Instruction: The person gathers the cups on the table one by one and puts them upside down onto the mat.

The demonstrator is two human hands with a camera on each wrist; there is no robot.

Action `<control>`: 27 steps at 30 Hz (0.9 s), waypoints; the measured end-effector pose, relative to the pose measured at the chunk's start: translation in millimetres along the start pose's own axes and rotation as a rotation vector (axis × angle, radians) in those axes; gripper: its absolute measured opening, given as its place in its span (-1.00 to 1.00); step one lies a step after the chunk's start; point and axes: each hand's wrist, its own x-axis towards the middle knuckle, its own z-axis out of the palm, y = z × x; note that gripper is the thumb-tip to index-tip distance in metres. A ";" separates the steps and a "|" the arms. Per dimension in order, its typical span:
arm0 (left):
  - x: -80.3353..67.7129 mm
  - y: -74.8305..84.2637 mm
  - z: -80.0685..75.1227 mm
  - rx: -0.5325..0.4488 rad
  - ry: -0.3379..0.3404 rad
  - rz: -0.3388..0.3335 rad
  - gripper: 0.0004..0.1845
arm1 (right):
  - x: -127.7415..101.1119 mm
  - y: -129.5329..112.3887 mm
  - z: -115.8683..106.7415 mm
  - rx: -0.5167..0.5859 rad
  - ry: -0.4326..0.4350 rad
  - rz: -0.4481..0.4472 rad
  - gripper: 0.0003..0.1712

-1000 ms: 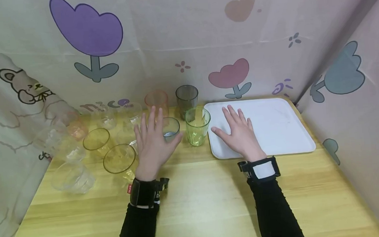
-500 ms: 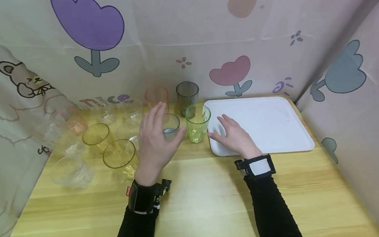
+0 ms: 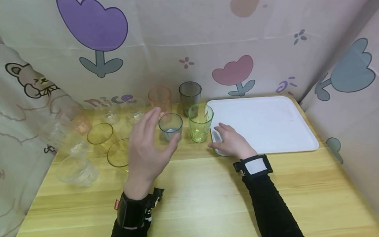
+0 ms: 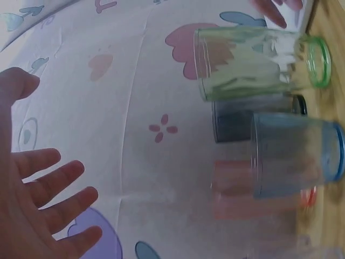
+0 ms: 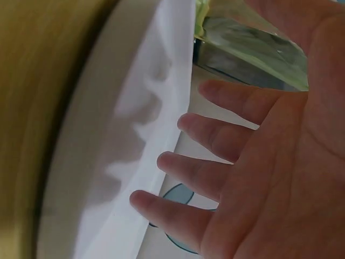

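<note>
The upright green glass (image 3: 199, 132) stood left of the loose-fingered, empty right hand (image 3: 231, 142), seemingly nearer it than the likewise empty left hand (image 3: 145, 151).

A green glass (image 3: 199, 127) stands upright beside a bluish glass (image 3: 169, 128).

Head view: left hand (image 3: 146, 151) hides part of front yellow cup (image 3: 118, 153); grey cup (image 3: 189, 92) partly behind green cup (image 3: 200, 127). Clear glasses (image 3: 78, 171), far left, overlap faintly; count uncertain, probably several. Right wrist view: right hand's (image 5: 256, 156) thumb tip cut off at top.
</note>
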 end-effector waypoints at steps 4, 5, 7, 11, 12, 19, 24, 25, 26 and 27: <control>-6.8 -2.4 -10.9 0.000 0.038 0.007 -0.25 | 1.3 -0.1 4.9 -0.011 -0.003 -0.001 -0.28; -8.7 -2.9 -13.5 -0.004 0.044 0.004 -0.25 | 1.6 0.0 6.1 -0.017 -0.004 -0.002 -0.32; -12.5 -4.0 -18.8 -0.006 0.050 -0.006 -0.26 | 2.1 0.2 8.3 -0.034 -0.002 -0.007 -0.39; -20.4 -6.5 -30.4 -0.031 0.059 -0.037 -0.24 | 3.3 -0.2 10.6 -0.065 0.008 -0.017 -0.44; -22.6 -7.5 -33.6 -0.036 0.062 -0.041 -0.24 | 3.7 -0.5 10.9 -0.069 0.012 -0.016 -0.45; -43.7 -22.3 -53.0 -0.040 0.106 -0.067 -0.19 | 5.0 -2.5 12.5 -0.066 0.028 0.009 -0.48; -59.2 -39.4 -60.2 -0.040 0.177 -0.061 -0.15 | 5.4 -3.0 12.1 -0.064 0.035 0.006 -0.48; -62.4 -42.1 -61.3 -0.044 0.180 -0.070 -0.12 | 5.9 -2.8 12.1 -0.064 0.036 0.006 -0.48; -65.3 -44.7 -62.2 -0.047 0.178 -0.076 -0.09 | 6.5 -2.7 12.2 -0.062 0.038 0.006 -0.48; -68.4 -46.8 -63.1 -0.057 0.174 -0.088 -0.06 | 7.1 -2.6 12.4 -0.060 0.038 0.007 -0.48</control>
